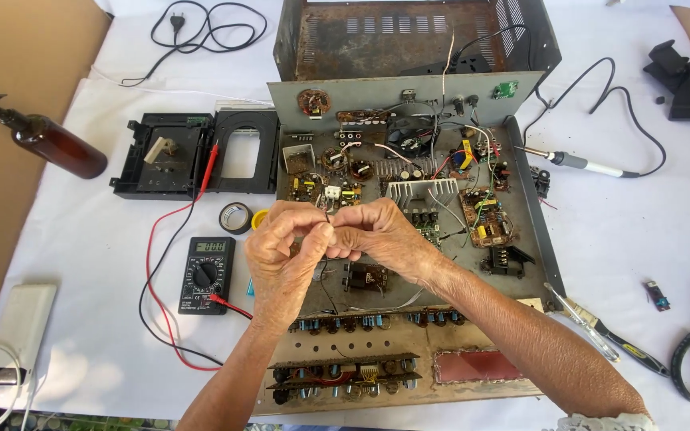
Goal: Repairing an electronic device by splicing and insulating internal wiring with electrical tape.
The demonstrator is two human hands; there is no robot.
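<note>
Pinching a thin black wire (pixel 327 217) between them, left hand (pixel 285 251) and right hand (pixel 381 239) meet closed above the open chassis (pixel 533 199). Judging by this, work is midway: cover (pixel 409 36) off behind the chassis, meter (pixel 206 274) left of it, soldering iron (pixel 580 164) right, unused.

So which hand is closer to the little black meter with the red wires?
Left. The left hand is just beside the meter, to its right. The right hand is farther away, beyond the left one.
</note>
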